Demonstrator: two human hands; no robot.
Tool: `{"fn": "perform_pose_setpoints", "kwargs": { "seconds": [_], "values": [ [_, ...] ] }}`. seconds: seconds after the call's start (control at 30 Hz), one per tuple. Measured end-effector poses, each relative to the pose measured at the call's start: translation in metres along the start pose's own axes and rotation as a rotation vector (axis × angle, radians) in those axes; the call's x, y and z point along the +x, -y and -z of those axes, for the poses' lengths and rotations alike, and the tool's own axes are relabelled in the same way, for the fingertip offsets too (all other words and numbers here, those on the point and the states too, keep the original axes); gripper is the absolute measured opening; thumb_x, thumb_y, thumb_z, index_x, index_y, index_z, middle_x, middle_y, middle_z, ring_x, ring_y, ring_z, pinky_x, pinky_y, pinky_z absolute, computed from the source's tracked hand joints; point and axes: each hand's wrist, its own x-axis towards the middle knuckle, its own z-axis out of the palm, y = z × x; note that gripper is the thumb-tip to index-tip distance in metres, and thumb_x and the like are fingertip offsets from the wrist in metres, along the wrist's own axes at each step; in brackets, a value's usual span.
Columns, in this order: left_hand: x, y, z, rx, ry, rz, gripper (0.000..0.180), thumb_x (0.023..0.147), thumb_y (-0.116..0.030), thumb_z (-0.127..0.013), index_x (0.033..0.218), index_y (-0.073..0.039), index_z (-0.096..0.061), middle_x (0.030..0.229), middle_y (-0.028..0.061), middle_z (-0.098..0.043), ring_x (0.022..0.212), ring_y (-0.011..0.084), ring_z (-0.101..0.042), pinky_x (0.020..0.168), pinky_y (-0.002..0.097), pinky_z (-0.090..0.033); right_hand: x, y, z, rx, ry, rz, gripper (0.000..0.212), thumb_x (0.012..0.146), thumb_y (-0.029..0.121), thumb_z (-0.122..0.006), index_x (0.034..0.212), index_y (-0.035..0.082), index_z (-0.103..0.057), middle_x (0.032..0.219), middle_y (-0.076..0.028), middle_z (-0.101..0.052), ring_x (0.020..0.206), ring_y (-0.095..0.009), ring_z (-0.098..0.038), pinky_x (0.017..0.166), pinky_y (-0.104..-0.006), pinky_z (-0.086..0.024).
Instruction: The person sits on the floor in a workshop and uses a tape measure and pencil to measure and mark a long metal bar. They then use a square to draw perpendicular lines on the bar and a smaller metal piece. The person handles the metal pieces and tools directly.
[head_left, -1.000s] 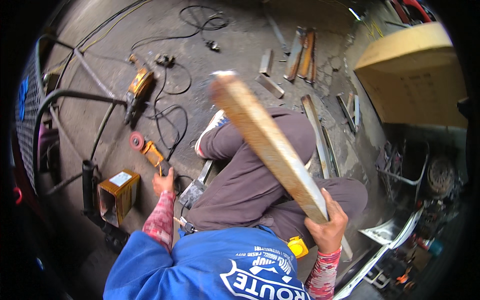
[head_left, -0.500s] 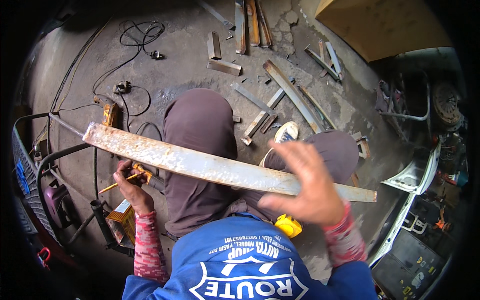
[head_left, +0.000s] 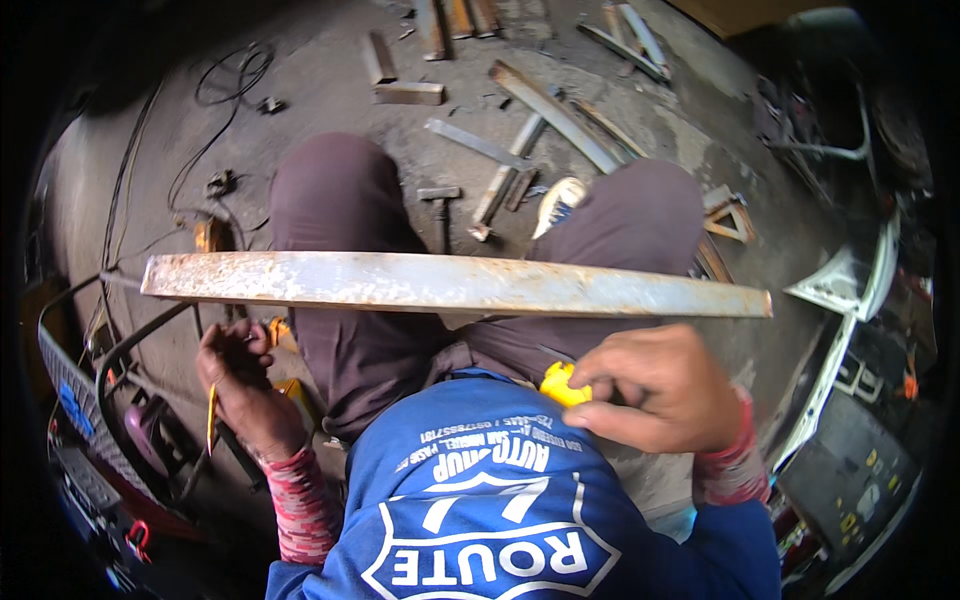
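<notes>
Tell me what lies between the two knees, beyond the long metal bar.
The head view shows a hammer-like tool, metal pieces and a shoe there, beyond the long metal bar.

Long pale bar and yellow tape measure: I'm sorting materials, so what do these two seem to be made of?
The long pale bar looks like steel with a worn grey finish: rust-brown flecks and whitish mottling show on it. Paint or galvanizing, I can't tell. The yellow tape measure probably has a plastic case, judging by its bright, even colour, though painted metal is possible.
</notes>
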Motion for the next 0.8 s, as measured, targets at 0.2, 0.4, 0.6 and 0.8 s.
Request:
{"fn": "perform_pose_setpoints", "kwargs": {
  "seconds": [0.2, 0.4, 0.6, 0.8],
  "values": [
    [0.004, -0.024, 0.007, -0.190, -0.048, -0.155, 0.043, 0.117, -0.031, -0.043, 0.143, 0.002, -0.055, 0.133, 0.0155, -0.067, 0.103, 0.0202, -0.064, 0.097, 0.0349, -0.051, -0.070, -0.024, -0.102, -0.407, -0.400, -0.297, 0.041, 0.086, 0.027, -0.084, 0.117, 0.005, -0.068, 0.111, -0.014, -0.061, 0.104, -0.035, -0.059, 0.090, -0.0455, -0.051],
    [-0.020, -0.044, -0.001, -0.089, 0.271, -0.665, 0.044, 0.117, -0.032, -0.037, 0.139, 0.000, -0.058, 0.129, 0.0160, -0.066, 0.104, 0.0223, -0.061, 0.096, 0.0369, -0.047, -0.099, -0.038, -0.148, -0.320, -0.600, -0.359, 0.046, 0.082, 0.020, -0.087, 0.120, 0.006, -0.066, 0.113, -0.016, -0.059, 0.104, -0.039, -0.061, 0.090, -0.0480, -0.053],
    [-0.068, -0.080, -0.053, 0.208, 0.950, -0.826, 0.022, 0.100, -0.018, -0.058, 0.109, -0.002, -0.069, 0.091, 0.0135, -0.069, 0.087, 0.0294, -0.070, 0.082, 0.0406, -0.055, -0.119, -0.039, -0.162, -0.158, -0.618, -0.454, 0.053, 0.076, 0.023, -0.090, 0.121, 0.010, -0.064, 0.116, -0.019, -0.072, 0.106, -0.043, -0.071, 0.092, -0.0491, -0.057],
    [-0.107, -0.108, -0.109, 0.221, 1.561, -0.957, 0.029, 0.096, -0.018, -0.076, 0.121, -0.005, -0.073, 0.101, 0.0165, -0.072, 0.090, 0.0362, -0.072, 0.080, 0.0434, -0.060, -0.135, -0.035, -0.140, 0.499, -0.647, -0.190, 0.048, 0.088, 0.017, -0.090, 0.126, -0.002, -0.069, 0.117, -0.009, -0.076, 0.107, -0.016, -0.071, 0.096, -0.0332, -0.056]
  ]
}}
